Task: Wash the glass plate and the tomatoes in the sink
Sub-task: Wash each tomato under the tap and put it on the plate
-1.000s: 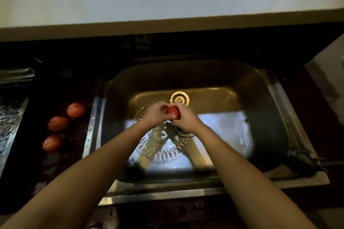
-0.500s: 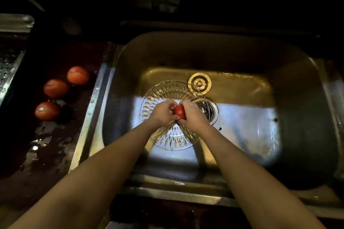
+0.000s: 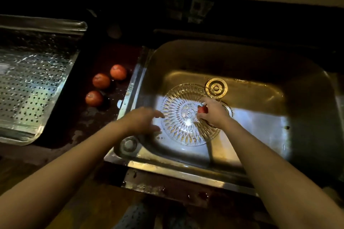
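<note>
A patterned glass plate (image 3: 186,117) lies flat on the floor of the steel sink (image 3: 260,121). My right hand (image 3: 214,113) is over the plate's right side, shut on a small red tomato (image 3: 202,109). My left hand (image 3: 143,119) hovers over the sink's left edge beside the plate, fingers spread and holding nothing. Three more tomatoes lie on the dark wet counter left of the sink: one at the back (image 3: 118,72), one in the middle (image 3: 101,80), one nearest me (image 3: 94,98).
A perforated steel tray (image 3: 33,80) sits at the far left. A round brass drain plug (image 3: 216,88) lies behind the plate, next to the drain strainer (image 3: 228,110). A round tap-hole cap (image 3: 128,144) sits at the sink's front-left corner. The counter is wet.
My left hand has let go of the tomato and moved left to the sink's edge. My right hand keeps the tomato over the plate. The view has shifted right and down.
</note>
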The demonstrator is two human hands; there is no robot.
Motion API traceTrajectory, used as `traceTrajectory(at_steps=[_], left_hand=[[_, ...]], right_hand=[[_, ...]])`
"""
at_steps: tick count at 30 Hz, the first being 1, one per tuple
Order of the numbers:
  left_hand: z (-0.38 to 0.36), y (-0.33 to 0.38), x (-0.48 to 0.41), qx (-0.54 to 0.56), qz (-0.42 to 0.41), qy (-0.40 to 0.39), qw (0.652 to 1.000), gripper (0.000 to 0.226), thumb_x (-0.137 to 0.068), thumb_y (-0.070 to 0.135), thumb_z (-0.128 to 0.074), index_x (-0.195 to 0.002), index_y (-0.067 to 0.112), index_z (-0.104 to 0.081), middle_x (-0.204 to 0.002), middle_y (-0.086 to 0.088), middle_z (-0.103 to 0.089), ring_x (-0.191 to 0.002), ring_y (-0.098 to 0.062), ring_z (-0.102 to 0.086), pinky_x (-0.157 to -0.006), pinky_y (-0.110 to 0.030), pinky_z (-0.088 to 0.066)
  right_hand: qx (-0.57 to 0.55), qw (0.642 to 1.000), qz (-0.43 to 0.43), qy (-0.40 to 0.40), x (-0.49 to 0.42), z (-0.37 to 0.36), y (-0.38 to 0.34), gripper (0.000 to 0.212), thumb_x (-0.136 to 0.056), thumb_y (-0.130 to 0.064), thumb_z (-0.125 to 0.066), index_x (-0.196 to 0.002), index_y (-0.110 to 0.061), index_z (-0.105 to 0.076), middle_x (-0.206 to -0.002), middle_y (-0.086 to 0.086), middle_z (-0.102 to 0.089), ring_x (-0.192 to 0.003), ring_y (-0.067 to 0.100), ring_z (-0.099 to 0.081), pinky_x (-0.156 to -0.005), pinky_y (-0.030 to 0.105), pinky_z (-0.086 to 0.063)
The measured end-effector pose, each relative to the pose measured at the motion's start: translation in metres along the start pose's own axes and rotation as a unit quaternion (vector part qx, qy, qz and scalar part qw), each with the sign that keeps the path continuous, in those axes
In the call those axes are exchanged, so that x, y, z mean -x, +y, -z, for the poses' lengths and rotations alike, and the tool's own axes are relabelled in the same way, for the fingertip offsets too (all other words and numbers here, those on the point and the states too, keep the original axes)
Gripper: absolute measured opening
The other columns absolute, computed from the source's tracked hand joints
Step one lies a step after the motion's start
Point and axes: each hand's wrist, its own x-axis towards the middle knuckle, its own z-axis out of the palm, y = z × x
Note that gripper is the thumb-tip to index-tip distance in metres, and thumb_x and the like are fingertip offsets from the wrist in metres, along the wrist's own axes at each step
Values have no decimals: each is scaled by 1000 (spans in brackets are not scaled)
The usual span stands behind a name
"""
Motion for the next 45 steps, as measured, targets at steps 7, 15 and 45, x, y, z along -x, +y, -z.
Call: traceTrajectory(at_steps=[7,15,45], left_hand=[[0,-40,90,-240,-171,158,942,49,-67,44,-77,-111,22,-70,-119,-6,-67,-112,-27,-63,-87,-48,-52],[-4,-70,100,-283,-171,136,934,55,-87,50,-38,-133,23,-53,-142,-6,-47,-131,-22,-44,-103,-43,-43],[21,-68,91,-67,-161,114,978,59,-96,39,-42,-148,19,-23,-152,-7,-30,-141,-18,-24,-115,-27,-14]], right_hand=[[-8,997,82,-13,19,36,-65,64,-84,-31,-65,-140,-18,-36,-144,10,-43,-131,26,-41,-107,44,-37],[-10,977,212,38,9,40,-178,57,-85,-35,-63,-135,-15,-44,-135,9,-52,-123,27,-41,-100,34,-35],[-73,964,221,126,22,49,-221,55,-77,-24,-73,-128,-16,-55,-120,10,-58,-110,26,-44,-83,17,-29]])
